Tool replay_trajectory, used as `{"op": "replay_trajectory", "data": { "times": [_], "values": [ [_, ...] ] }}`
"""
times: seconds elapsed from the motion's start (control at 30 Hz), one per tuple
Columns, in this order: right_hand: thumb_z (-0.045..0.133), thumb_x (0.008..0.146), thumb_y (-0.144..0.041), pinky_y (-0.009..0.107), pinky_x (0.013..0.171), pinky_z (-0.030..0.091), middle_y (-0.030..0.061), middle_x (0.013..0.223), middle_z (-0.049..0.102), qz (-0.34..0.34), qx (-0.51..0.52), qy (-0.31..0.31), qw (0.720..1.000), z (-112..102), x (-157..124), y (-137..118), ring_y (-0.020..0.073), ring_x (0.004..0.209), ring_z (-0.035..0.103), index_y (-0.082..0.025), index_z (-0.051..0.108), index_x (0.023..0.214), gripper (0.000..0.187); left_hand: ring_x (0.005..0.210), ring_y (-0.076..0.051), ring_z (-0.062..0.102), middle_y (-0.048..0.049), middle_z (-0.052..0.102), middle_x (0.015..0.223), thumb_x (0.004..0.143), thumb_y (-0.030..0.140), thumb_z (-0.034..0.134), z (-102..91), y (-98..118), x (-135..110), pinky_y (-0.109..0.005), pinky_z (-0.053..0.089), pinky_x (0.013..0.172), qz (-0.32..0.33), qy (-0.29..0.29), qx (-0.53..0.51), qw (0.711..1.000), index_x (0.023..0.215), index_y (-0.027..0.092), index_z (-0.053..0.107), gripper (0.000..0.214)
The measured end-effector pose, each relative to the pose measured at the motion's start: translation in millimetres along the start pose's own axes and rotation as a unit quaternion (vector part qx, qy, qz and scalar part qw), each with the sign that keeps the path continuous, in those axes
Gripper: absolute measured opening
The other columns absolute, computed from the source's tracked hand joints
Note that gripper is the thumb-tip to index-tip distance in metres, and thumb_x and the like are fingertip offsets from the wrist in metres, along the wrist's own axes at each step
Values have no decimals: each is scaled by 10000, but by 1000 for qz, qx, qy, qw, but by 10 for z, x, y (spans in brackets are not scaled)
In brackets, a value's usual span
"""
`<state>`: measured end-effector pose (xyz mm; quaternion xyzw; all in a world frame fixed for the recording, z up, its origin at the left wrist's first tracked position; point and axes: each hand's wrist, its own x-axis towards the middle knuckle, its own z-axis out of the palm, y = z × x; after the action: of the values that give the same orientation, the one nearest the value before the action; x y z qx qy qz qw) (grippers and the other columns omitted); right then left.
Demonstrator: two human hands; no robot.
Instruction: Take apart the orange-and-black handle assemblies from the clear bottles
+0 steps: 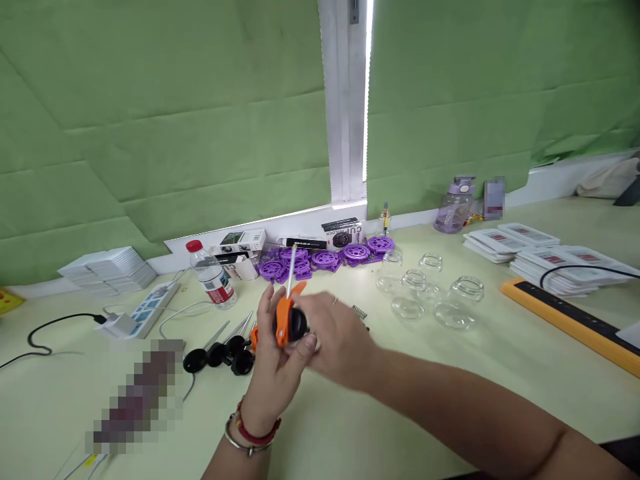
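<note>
My left hand (273,377) is wrapped round an orange-and-black plastic part (284,321), held above the middle of the table. A thin pale tube (292,272) points up from this part. My right hand (343,340) is closed against the part's right side, its fingertips partly hidden. Just left of my left hand lie several black round pieces (217,355) with thin rods, and a bit of another orange piece (254,337). A small spring (359,312) rests on the table behind my right hand.
Purple openwork discs (325,260) and boxes (243,240) line the back. Clear glass jars (459,305) stand right of centre. A water bottle (214,280) and power strip (156,308) are at left. White packets (555,267) and an orange-black bar (575,327) lie at right.
</note>
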<state>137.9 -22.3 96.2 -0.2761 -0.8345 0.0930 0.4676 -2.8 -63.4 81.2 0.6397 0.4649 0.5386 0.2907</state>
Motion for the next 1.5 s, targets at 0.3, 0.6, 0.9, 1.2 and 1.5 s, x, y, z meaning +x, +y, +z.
{"op": "replay_trajectory", "data": {
  "times": [0.3,0.6,0.9,1.2,1.5],
  "values": [
    [552,808,-513,255,458,449,46,709,644,432,425,-41,795,-9,-335,366,91,464,516,-146,605,855,374,690,-248,632,-86,647,853,747,356,581,-207,-282,-203,-426,494,674,-108,-161,-266,944,1168,168,542,462],
    [673,698,-513,203,381,202,-81,394,405,482,459,-10,746,273,-365,549,38,352,280,-163,512,588,401,567,-214,616,-61,605,721,678,458,513,-160,-597,-235,-361,455,570,-209,-186,-429,859,1080,138,564,517],
    [616,731,-555,213,391,307,-22,530,543,464,451,-40,761,297,-428,650,60,394,396,-153,565,675,409,555,-214,597,-57,574,702,696,515,423,-151,-644,-191,-375,450,581,-248,-158,-408,864,1013,165,586,500],
    [611,763,-499,181,378,223,-7,582,565,465,477,-67,743,305,-436,749,48,418,377,-140,598,747,360,574,-231,609,-70,596,720,696,488,423,-204,-671,-168,-402,462,594,-248,-147,-411,865,1036,163,610,506],
    [617,749,-539,184,367,151,-34,516,502,467,478,-76,740,307,-401,759,30,380,310,-133,595,698,410,581,-239,627,-82,622,727,687,454,467,-229,-682,-134,-382,469,578,-239,-158,-446,848,1035,145,624,492]
  ]
}}
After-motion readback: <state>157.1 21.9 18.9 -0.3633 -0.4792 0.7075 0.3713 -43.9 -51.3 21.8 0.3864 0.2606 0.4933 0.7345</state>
